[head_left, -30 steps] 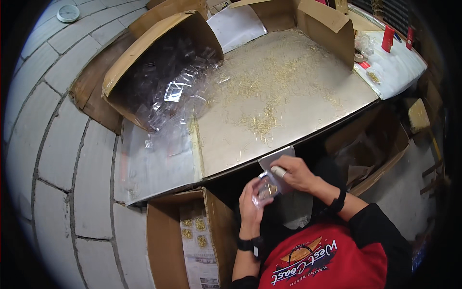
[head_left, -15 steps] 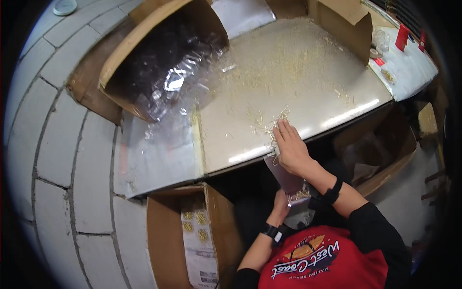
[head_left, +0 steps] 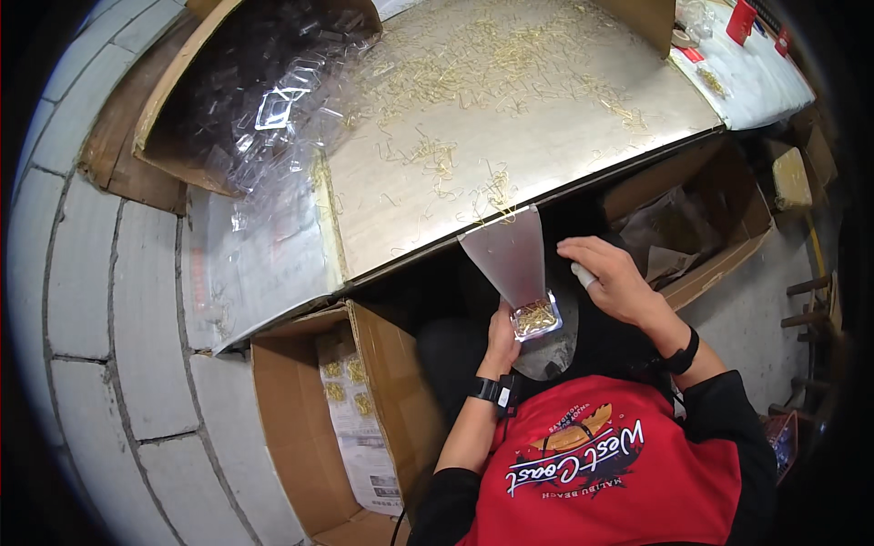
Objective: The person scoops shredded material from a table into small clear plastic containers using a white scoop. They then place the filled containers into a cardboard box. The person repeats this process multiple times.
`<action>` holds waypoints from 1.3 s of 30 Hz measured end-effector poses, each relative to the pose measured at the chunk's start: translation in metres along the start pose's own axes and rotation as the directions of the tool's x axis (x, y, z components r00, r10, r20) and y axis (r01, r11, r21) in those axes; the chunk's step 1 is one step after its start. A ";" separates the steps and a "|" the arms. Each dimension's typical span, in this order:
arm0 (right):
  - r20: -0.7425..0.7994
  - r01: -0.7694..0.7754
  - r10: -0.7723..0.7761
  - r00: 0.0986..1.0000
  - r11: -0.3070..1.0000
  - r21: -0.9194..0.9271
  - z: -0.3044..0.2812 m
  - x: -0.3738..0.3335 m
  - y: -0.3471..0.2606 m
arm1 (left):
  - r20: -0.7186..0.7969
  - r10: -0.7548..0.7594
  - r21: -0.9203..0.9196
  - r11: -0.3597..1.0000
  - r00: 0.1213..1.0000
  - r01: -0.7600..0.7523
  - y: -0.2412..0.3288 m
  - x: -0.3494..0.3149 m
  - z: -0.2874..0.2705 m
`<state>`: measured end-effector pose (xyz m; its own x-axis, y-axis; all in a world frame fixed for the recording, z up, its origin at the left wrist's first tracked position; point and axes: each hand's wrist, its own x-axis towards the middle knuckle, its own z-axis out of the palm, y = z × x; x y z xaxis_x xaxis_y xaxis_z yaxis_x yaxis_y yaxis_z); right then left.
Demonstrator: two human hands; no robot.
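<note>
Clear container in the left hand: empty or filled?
Not empty: gold wire pieces show inside the clear container; whether full, cannot tell.

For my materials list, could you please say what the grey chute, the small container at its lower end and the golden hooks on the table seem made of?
Grey chute: smooth satin sheet, metal or plastic; soft sheen leaves it open.
Small container: probably clear, glossy plastic, given its bright rim.
Golden hooks: likely metal wire, being thin and shiny.

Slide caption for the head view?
Left hand holds a clear box of golden wires at a gray chute; right hand empty.
</note>
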<state>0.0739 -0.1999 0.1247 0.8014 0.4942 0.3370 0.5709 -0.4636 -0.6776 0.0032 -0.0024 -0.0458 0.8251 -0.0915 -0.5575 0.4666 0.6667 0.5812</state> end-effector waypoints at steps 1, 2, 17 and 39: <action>0.002 -0.017 0.017 1.000 1.000 0.019 0.000 -0.005 0.001 | 0.020 -0.021 0.025 0.999 1.000 0.021 0.010 -0.009 0.010; -0.011 -0.016 0.016 1.000 0.999 0.034 0.000 -0.005 0.001 | 0.040 -0.043 0.050 0.998 0.998 0.041 0.016 -0.014 0.016; 0.096 0.122 -0.088 0.991 0.888 -0.443 0.110 0.163 -0.002 | -0.032 0.092 0.009 0.996 0.995 -0.091 0.008 -0.002 0.005; 0.402 -0.058 -0.022 0.915 0.981 0.186 0.076 -0.026 0.014 | 0.017 0.078 0.042 0.996 0.997 -0.079 -0.010 0.002 -0.018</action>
<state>0.0471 -0.1635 0.0568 0.6493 0.7581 0.0607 0.4801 -0.3467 -0.8058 -0.0051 0.0041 -0.0632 0.8645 -0.0514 -0.5001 0.4129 0.6402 0.6478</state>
